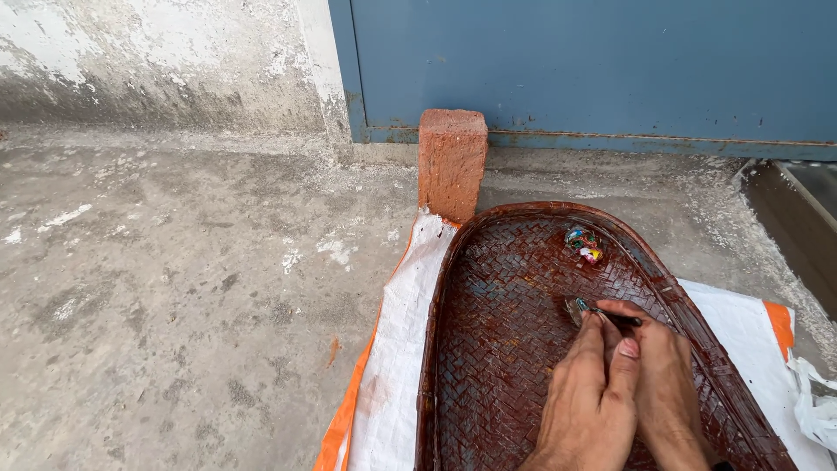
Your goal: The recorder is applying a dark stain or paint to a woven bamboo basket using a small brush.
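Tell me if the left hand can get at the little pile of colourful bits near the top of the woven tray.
Probably yes. The left hand rests on the woven tray, pressed against the right hand, and only bare weave lies between it and the colourful bits.

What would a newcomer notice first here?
The big reddish-brown woven tray on a white and orange sack, lower right. On it, the left hand and right hand pinch a small dark piece. A red brick stands behind.

Red-brown herringbone-woven tray [514,349]; white sack [397,366] edged orange; red brick [451,161]; blue door [593,61].
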